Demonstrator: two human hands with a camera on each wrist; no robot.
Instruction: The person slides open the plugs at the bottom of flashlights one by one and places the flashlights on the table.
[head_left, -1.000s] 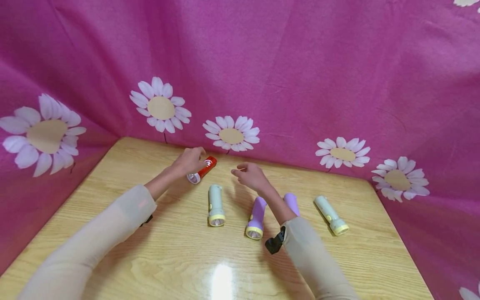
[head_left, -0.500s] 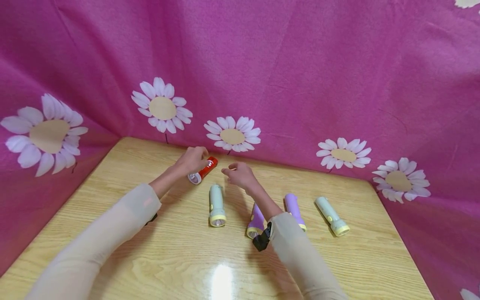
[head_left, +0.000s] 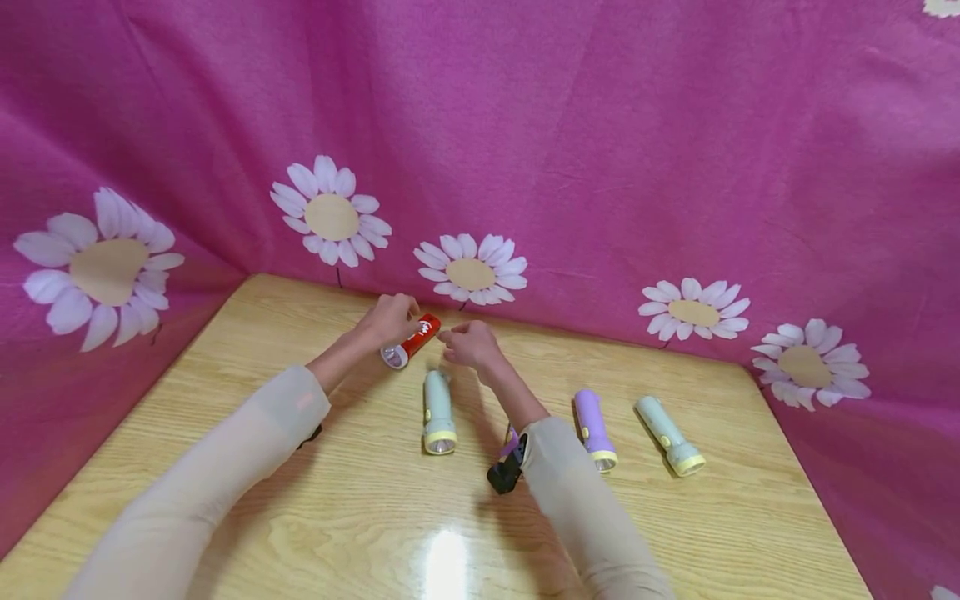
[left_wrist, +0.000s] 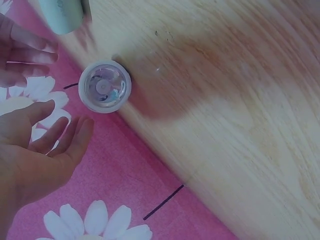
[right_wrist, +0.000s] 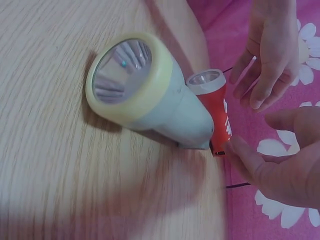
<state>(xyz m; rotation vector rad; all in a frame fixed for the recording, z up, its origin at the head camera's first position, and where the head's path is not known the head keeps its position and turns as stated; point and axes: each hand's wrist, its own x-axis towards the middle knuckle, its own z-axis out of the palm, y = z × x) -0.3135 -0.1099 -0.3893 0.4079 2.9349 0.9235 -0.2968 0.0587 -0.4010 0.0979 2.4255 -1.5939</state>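
Observation:
A red flashlight (head_left: 423,332) with a white-rimmed head lies slantwise near the back edge of the table. My left hand (head_left: 390,320) hovers over its left side, fingers loosely bent and not closed round it; the left wrist view shows this hand (left_wrist: 47,160) beside the lens. From the right, my right hand (head_left: 472,343) reaches in, fingertips close to the flashlight's far end. In the right wrist view the two hands face each other, with the right hand (right_wrist: 287,165) at the red tail. A pale green flashlight (head_left: 438,408) with a yellow rim lies just in front.
Under my right forearm, a purple flashlight (head_left: 511,440) is mostly hidden. Another purple flashlight (head_left: 592,425) and a second pale green one (head_left: 667,433) lie farther right on the wooden table (head_left: 360,517). A pink flowered cloth (head_left: 570,167) stands behind the table.
My right hand has moved left to the red flashlight, its forearm now covering most of the nearer purple flashlight. The left hand has stayed nearly in place; the view has shifted slightly.

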